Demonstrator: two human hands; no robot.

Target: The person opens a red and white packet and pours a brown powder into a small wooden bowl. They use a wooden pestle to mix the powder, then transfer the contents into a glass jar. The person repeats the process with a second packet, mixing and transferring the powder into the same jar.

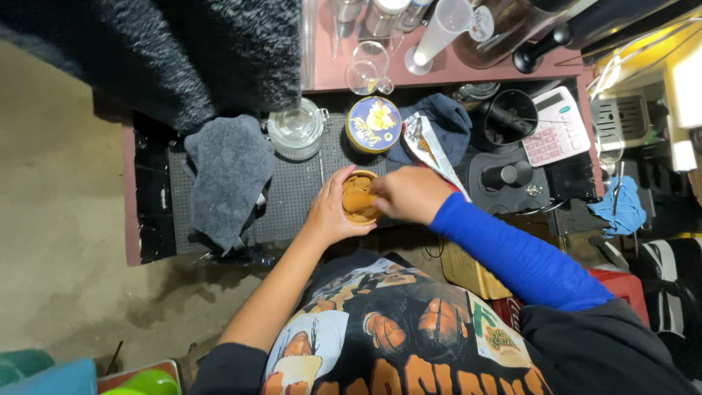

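While the left hand (330, 216) cups a small round brown tub (358, 212) from its left side, we see the right hand (409, 194) pinch a tan, rounded piece (357, 199) at the tub's mouth, fingers closed narrow on it. Both hands are at the near edge of the worktop (292, 190), about mid-length, on the dark dotted mat.

Step in hand, as we judge it: working the piece in or out of the tub. To do it well we keep the left palm firm around the wall so the tub cannot skate off the near edge, and keep the pinch low and centred over the opening.

Orientation: the tub stands upright, mouth toward the camera; its axis runs vertical, so from above it reads as a circle. The piece lies roughly crosswise; we cannot tell its exact shape.

Nearby: a blue round tin (374, 124) toward the far edge, a glass jar (295, 130) left of it, a grey cloth (228, 175) toward the left end, a foil packet (430, 150) just right of the hands.
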